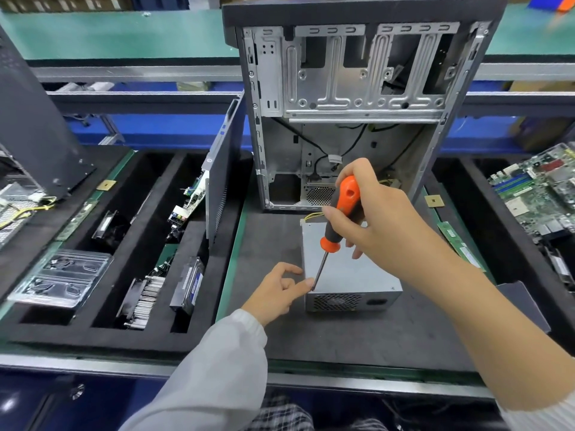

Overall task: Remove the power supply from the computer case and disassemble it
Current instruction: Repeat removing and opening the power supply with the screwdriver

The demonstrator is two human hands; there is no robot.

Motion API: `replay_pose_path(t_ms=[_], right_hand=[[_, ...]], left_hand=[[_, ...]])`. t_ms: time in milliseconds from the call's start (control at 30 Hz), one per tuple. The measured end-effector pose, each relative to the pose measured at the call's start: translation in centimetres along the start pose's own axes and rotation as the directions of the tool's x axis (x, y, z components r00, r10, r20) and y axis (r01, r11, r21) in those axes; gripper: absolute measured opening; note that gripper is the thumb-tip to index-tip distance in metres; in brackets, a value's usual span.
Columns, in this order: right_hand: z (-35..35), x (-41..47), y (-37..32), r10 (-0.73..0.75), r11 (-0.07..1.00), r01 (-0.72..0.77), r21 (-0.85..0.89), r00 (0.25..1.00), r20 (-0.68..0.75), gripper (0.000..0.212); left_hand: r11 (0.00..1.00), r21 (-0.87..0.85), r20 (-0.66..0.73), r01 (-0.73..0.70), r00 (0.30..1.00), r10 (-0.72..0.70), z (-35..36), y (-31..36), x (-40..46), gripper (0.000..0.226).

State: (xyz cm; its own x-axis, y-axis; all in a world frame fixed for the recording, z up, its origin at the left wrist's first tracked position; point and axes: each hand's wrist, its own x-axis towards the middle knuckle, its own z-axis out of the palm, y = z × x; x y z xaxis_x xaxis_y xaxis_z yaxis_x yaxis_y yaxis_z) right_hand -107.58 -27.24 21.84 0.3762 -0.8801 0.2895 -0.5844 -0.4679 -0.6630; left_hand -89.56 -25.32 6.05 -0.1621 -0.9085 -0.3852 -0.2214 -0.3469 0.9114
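The right hand (370, 213) grips the orange and black handle of a screwdriver (337, 222), fingers curled round it, with the shaft slanting down and toward the person's left so that its tip meets the near left top corner of the power supply (348, 272). The left hand (277, 290) lies just below and left of that tip, grasping nothing; its forefinger is stretched out and touches the box's corner right at the tip, while the other fingers are loosely bent. The power supply, a grey metal box with a perforated grille on its near face, sits on the dark mat (342, 337) of the desk (217, 365) under the right hand, outside the computer case (348, 119). The case stands open and upright just beyond the right hand, and yellow wires (314, 215) show between the case and the box. Well to the left of the left hand is a black foam tray (93, 331) holding a heat sink (143, 300), a hard drive (189, 287) and a metal bracket (59, 278). A side panel (222, 181) leans upright between the tray and the case. To the right of the right hand lie a memory stick (460, 244) and, farther off, a green circuit board (541, 188).
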Motion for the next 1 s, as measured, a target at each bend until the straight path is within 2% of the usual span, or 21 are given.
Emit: replay_pose_path(t_ms=[133,200,300,367,500,633,733,833,900,967,1000], right_hand=[[0.3,0.2,-0.8,-0.034,0.997,0.034,-0.064,0.999,-0.007,0.033],[0.3,0.4,-1.4,-0.073,0.971,0.068,-0.228,0.997,-0.013,0.046],[-0.2,1.1,-2.0,-0.12,0.847,0.112,-0.52,0.993,0.019,0.062],[-0.8,1.6,-2.3,-0.125,0.799,0.146,-0.583,0.989,0.076,0.062],[-2.0,2.7,-2.3,-0.094,0.856,0.227,-0.465,0.952,0.291,0.034],[-4.0,3.6,-2.5,-0.074,0.922,0.266,-0.281,0.833,0.548,0.021],[-4.3,3.9,-2.8,-0.137,0.927,0.328,-0.182,0.748,0.649,0.021],[-4.6,4.6,-3.3,-0.131,0.907,0.367,-0.206,0.712,0.69,0.021],[-4.7,5.0,-3.6,-0.096,0.915,0.334,-0.228,0.726,0.681,0.017],[-4.2,5.2,-4.1,-0.001,0.915,0.238,-0.325,0.808,0.589,0.045],[-3.8,5.3,-4.3,0.044,0.879,0.222,-0.422,0.843,0.536,0.056]], left_hand=[[1.0,0.003,0.01,-0.001,1.0,0.001,-0.1,0.0,-0.1,0.035],[1.0,0.023,0.0,-0.021,1.0,0.021,-0.2,0.2,-0.2,0.031],[0.987,0.084,-0.074,-0.137,0.987,0.143,-1.0,0.8,-0.3,0.017],[0.963,0.117,-0.067,-0.243,0.965,0.252,-1.8,1.6,-0.5,0.015],[0.912,0.14,0.13,-0.386,0.92,0.37,-2.9,3.7,-1.1,0.024],[0.887,0.118,0.268,-0.447,0.874,0.405,-3.4,5.3,-1.1,0.023],[0.883,0.094,0.306,-0.461,0.857,0.415,-3.3,6.1,-1.0,0.019],[0.892,0.079,0.282,-0.446,0.868,0.409,-2.8,6.8,-0.9,0.015],[0.895,0.065,0.266,-0.442,0.872,0.411,-2.6,7.0,-1.0,0.016],[0.891,0.091,0.257,-0.445,0.875,0.411,-2.5,7.3,-1.1,0.014],[0.89,0.107,0.246,-0.443,0.879,0.408,-2.5,7.4,-1.1,0.012]])
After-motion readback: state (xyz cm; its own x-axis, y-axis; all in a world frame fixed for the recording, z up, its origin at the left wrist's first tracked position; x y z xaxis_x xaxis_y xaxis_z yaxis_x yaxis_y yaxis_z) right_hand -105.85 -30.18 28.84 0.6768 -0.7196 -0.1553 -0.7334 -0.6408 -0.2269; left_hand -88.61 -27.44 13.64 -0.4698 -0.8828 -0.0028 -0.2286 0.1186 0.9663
